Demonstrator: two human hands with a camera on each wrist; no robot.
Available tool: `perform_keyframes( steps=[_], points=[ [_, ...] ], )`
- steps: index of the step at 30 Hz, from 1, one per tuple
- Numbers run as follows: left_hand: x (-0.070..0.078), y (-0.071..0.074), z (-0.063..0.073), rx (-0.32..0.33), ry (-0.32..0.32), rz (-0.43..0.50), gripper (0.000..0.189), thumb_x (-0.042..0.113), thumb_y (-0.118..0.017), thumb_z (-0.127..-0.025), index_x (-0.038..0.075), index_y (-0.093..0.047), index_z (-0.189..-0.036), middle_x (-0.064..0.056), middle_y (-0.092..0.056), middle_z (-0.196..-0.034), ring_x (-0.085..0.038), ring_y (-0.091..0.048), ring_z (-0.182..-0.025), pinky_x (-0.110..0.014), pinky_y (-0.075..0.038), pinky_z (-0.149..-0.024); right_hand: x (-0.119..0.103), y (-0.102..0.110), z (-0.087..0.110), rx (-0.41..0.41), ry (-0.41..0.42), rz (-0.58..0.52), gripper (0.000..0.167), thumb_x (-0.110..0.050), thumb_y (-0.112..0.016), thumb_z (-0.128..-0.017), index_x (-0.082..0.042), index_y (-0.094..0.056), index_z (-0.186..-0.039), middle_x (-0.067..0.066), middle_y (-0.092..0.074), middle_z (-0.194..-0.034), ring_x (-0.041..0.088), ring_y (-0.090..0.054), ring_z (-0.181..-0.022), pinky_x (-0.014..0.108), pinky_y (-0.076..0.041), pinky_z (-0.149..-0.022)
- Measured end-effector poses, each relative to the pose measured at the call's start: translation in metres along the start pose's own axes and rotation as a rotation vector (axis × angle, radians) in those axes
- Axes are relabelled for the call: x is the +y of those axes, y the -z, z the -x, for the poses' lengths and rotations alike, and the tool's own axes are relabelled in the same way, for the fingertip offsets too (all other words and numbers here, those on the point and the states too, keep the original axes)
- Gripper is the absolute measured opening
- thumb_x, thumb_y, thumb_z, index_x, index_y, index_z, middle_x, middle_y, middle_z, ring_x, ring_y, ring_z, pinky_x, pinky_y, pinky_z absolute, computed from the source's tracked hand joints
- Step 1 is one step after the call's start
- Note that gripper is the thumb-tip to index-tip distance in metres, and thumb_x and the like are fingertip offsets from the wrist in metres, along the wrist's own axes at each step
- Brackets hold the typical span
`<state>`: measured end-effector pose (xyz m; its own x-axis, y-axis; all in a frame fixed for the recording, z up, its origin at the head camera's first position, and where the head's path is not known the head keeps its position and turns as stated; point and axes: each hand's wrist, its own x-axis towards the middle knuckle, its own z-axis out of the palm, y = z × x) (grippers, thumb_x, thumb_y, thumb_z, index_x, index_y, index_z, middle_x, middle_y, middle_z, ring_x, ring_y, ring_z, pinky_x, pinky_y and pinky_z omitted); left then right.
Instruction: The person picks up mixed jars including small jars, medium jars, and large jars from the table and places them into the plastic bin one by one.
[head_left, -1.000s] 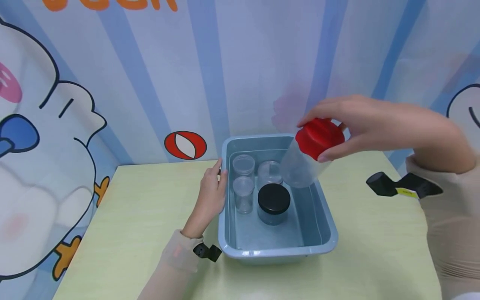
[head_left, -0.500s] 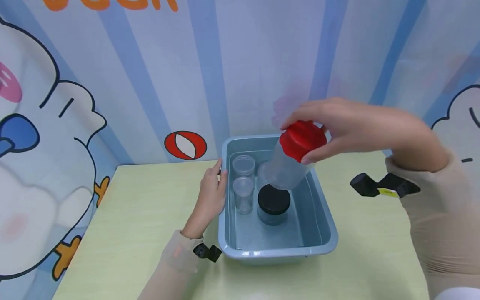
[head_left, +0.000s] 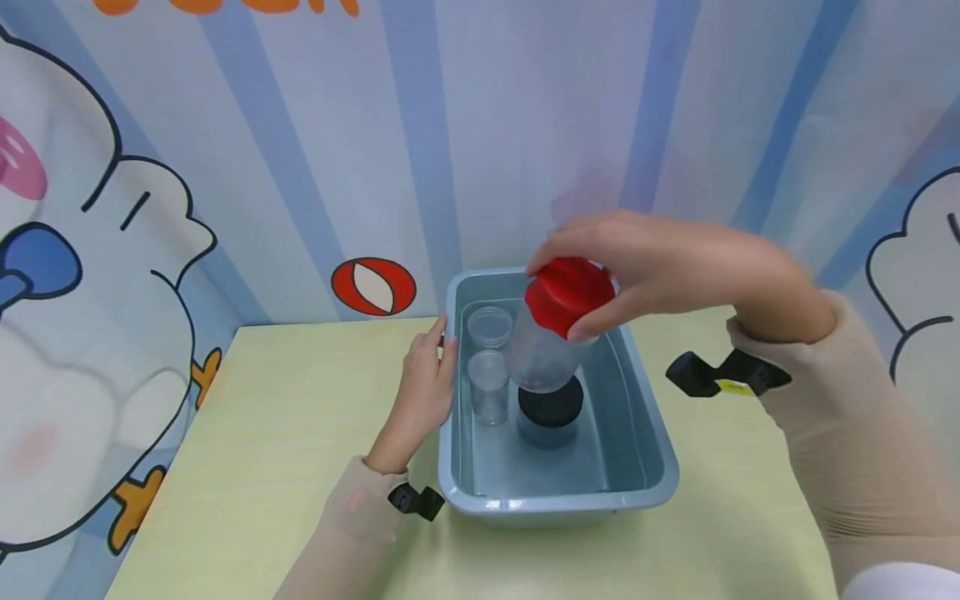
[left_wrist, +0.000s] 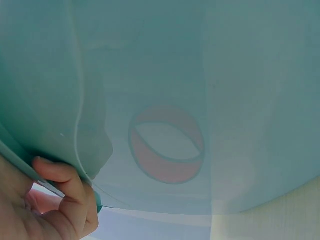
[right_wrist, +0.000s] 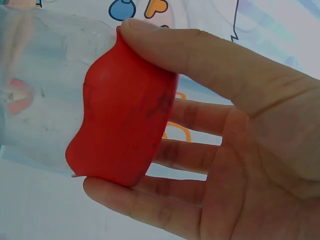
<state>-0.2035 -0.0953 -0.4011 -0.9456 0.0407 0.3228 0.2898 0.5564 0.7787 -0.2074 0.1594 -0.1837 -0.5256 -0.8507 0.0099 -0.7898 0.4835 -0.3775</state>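
Observation:
My right hand [head_left: 652, 265] grips a clear plastic jar by its red lid [right_wrist: 125, 110], fingers spread round the lid's edge and thumb opposite. The jar's body [head_left: 542, 354] is tilted and hangs bottom-down over a blue plastic tub [head_left: 558, 503]. In the head view its base overlaps a black-lidded jar [head_left: 551, 410] in the tub. Two small clear containers [head_left: 490, 388] stand along the tub's left side, one behind the other. At the left rim, my left hand [head_left: 422, 379] holds the tub, its fingers [left_wrist: 72, 192] curled at the rim in the left wrist view.
Under the tub is a pale yellow-green table [head_left: 315, 400]. Close behind the tub rises a blue-striped backdrop [head_left: 487, 150] with cartoon figures. A black wrist camera [head_left: 727, 374] sits on the right sleeve, out past the tub's right wall.
The right hand has carried the red-lidded jar leftward and slightly down across the tub. A clear container behind the black-lidded jar is now covered by it. My left hand has stayed put.

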Motion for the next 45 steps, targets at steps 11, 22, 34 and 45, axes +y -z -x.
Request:
perform_keyframes(
  steps=[11, 22, 34, 45],
  points=[
    [0.0, -0.002, 0.0, -0.01, 0.0, 0.008, 0.051, 0.014, -0.044, -0.107, -0.007, -0.032, -0.152, -0.019, -0.053, -0.104, -0.027, -0.049, -0.087, -0.038, -0.051, -0.07, 0.001, -0.015, -0.017, -0.057, 0.039, 0.013, 0.052, -0.02, -0.082, -0.083, -0.009, -0.06, -0.129, 0.003, -0.059, -0.119, 0.022, -0.055, -0.106, 0.032, -0.054, -0.076],
    [0.001, -0.002, 0.0, -0.026, 0.019, 0.016, 0.051, 0.014, -0.043, -0.107, -0.006, -0.031, -0.152, -0.018, -0.053, -0.105, -0.026, -0.05, -0.089, -0.038, -0.054, -0.07, 0.002, -0.034, -0.032, -0.106, 0.084, -0.016, 0.052, -0.017, -0.082, -0.083, -0.007, -0.059, -0.128, 0.004, -0.06, -0.118, 0.022, -0.055, -0.106, 0.031, -0.054, -0.078],
    [0.0, -0.001, 0.001, -0.03, 0.006, 0.026, 0.051, 0.014, -0.044, -0.107, -0.006, -0.031, -0.152, -0.018, -0.054, -0.105, -0.026, -0.051, -0.09, -0.036, -0.054, -0.069, 0.004, -0.054, -0.043, -0.128, 0.132, -0.059, 0.055, -0.017, -0.084, -0.081, -0.005, -0.058, -0.128, 0.005, -0.059, -0.119, 0.022, -0.056, -0.107, 0.031, -0.054, -0.08],
    [0.0, -0.001, 0.001, -0.036, 0.024, 0.024, 0.052, 0.015, -0.044, -0.107, -0.005, -0.031, -0.153, -0.018, -0.054, -0.108, -0.027, -0.051, -0.091, -0.037, -0.054, -0.072, 0.005, -0.072, -0.049, -0.147, 0.09, -0.051, 0.053, -0.017, -0.085, -0.08, -0.007, -0.059, -0.125, 0.003, -0.06, -0.117, 0.021, -0.056, -0.106, 0.029, -0.054, -0.078]
  ],
)
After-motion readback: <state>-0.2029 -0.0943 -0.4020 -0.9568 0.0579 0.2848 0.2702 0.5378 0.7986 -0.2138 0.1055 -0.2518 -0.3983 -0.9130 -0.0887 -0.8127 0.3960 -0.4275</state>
